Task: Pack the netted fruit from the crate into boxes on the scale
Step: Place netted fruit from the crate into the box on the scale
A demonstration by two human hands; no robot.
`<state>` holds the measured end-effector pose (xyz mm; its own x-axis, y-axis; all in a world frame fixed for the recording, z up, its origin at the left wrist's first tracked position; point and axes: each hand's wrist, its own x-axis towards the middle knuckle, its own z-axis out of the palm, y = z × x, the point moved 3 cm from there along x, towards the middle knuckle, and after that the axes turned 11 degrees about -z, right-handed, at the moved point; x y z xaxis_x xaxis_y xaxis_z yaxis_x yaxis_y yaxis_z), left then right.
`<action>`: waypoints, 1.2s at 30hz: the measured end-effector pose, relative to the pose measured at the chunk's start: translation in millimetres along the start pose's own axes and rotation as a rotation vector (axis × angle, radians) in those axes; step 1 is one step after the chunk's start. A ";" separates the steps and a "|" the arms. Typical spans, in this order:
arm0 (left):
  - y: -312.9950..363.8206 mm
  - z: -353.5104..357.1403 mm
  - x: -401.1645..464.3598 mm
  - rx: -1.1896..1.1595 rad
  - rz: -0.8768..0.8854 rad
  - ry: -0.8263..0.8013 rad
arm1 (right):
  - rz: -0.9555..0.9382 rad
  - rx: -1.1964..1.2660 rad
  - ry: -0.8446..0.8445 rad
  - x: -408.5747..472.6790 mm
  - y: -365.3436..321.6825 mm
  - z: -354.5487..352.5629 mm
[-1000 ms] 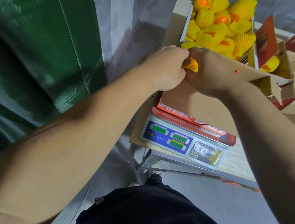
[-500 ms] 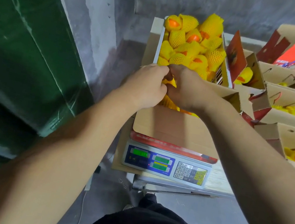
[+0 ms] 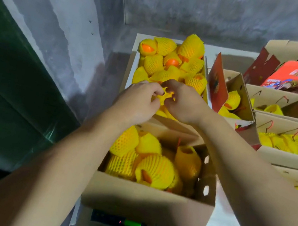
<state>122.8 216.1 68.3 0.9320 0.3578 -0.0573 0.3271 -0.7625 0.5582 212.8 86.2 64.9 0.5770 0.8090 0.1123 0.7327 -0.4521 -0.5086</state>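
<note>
My left hand (image 3: 140, 99) and right hand (image 3: 182, 104) both pinch one netted fruit (image 3: 163, 98) between fingertips, at the crate's (image 3: 134, 58) near edge — I judge I'm adjusting its sleeve. Next it should go down into the box (image 3: 146, 202) on the scale (image 3: 132, 225) — already holding several — wherever a gap remains.

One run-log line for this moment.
left hand + right hand: pinch yellow foam-netted fruit | above crate edge | brown cardboard box on scale: partly filled
</note>
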 end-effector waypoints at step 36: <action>50.5 133.6 193.4 0.667 0.055 0.020 | 0.279 0.087 0.015 5.1 161.7 -18.4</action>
<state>340.4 174.8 -25.2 0.9493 0.3136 -0.0241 0.3112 -0.9476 -0.0724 340.9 10.3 -1.1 0.7577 0.6520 -0.0298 0.5119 -0.6220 -0.5926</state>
